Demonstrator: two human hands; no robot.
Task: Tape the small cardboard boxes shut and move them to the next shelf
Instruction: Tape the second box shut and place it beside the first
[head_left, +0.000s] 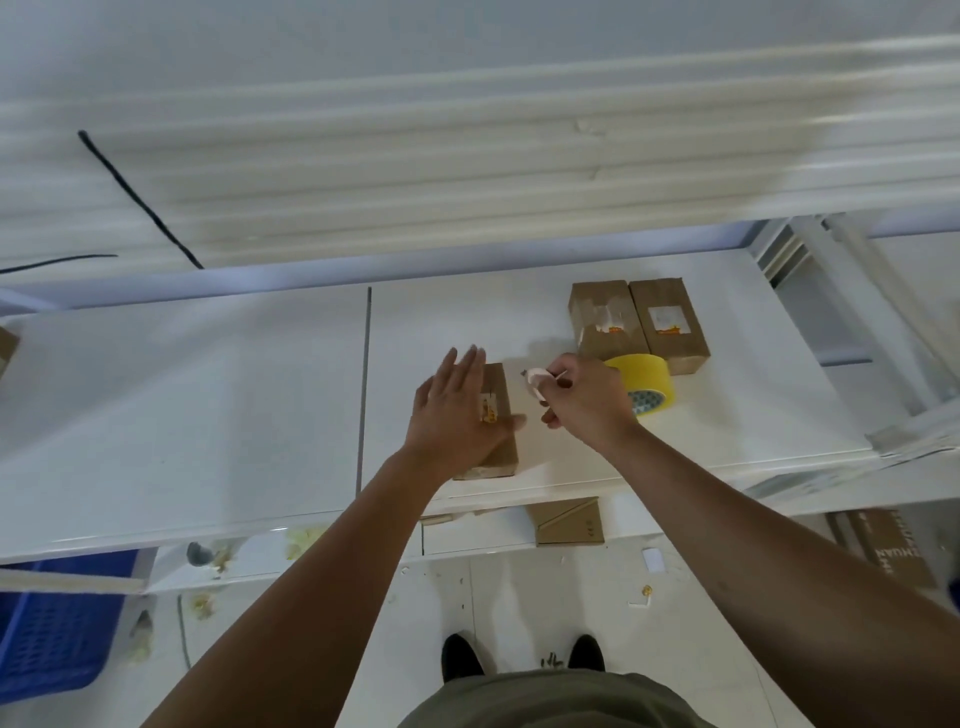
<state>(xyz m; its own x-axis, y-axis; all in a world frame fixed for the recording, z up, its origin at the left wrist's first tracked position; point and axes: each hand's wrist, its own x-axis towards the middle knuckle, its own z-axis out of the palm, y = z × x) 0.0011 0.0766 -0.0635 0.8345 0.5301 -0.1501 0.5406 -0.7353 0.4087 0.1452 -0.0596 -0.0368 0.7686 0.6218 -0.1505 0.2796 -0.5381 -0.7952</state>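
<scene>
Shelf (208, 389): white, smooth and flat, with a thin dark seam running front to back near the middle.

Small cardboard box (501, 452): brown, oblong, matte. It lies near the front edge of the shelf, just right of the seam. A small printed label on its top is partly covered.

Left hand (457, 415): open, fingers straight and together, lying flat on that box and hiding most of its top.

Right hand (582, 400): fingers curled, pinching a pale strip (535, 382) just right of the box. What the strip is made of is hard to make out.

Tape roll (644, 376): yellow, ring-shaped, glossy. It stands tilted behind the right hand, which hides its left part.

Two further boxes: brown and oblong, side by side and touching at the back right of the shelf. The left box (602, 317) bears clear tape and a torn label. The right box (670, 322) bears a pale label, its print too small to read.

Below the shelf: a folded cardboard piece (566, 522), a brown carton (893, 545) cut off at the right, and a blue slotted plastic crate (57, 623) at the left.

Upper shelving: blurred.
</scene>
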